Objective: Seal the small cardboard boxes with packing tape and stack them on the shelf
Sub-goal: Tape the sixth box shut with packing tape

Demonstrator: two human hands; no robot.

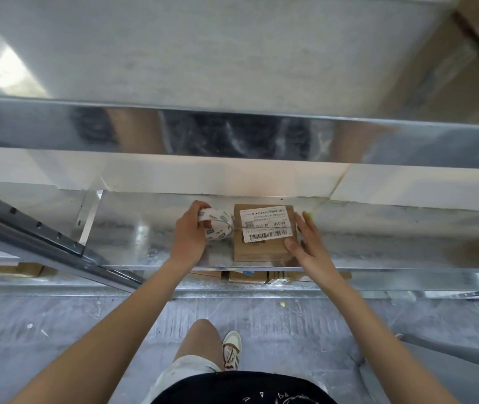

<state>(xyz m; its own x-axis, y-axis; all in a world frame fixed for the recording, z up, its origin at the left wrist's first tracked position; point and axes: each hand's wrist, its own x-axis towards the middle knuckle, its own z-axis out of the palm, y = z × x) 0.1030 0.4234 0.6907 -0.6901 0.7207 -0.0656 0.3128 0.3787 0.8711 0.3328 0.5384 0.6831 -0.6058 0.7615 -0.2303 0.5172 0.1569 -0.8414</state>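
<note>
Galvanised steel shelf (pixel 145 228): I see a shiny sheet-metal deck with a second metal tier above it and a white wall behind.
Floor (pixel 57 330): grey concrete with pale scuffs.
Lower tier: more cardboard boxes (pixel 247 277) show under the deck edge.
Cardboard box (pixel 263 233): lies flat on the deck, white barcode label up.
Left hand (pixel 190 234): fingers curled round the tape roll (pixel 216 224), held just left of the box.
Right hand (pixel 309 246): fingers straight, resting against the box's right side, thumb on its near corner.
</note>
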